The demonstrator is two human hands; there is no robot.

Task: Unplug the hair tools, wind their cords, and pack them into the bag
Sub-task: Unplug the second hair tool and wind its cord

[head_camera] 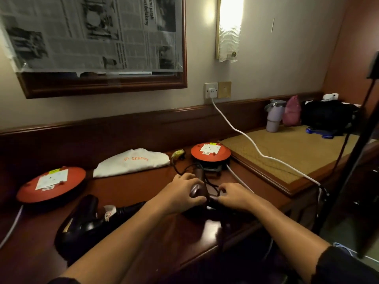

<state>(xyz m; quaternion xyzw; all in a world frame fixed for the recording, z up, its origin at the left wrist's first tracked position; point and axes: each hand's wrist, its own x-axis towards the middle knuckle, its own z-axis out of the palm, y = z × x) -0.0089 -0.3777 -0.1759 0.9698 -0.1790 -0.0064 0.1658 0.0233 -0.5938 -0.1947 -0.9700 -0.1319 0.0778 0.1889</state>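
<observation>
A dark brown hair dryer (198,190) lies on the wooden desk (143,187) in the middle. My left hand (182,194) grips its body. My right hand (232,196) pinches its black cord (184,170) beside the handle; the cord loops back toward the right orange cable reel (210,153). A second, black hair dryer (82,221) lies at the near left with its cord bundled and a white tag on it. A white cloth bag (131,161) with orange lettering lies flat behind them.
Another orange cable reel (51,184) sits at the left. A white cable (246,138) runs from the wall socket (210,90) across a raised padded counter (291,152). A tumbler (273,117), pink pouch (292,111) and black bag (328,115) stand far right.
</observation>
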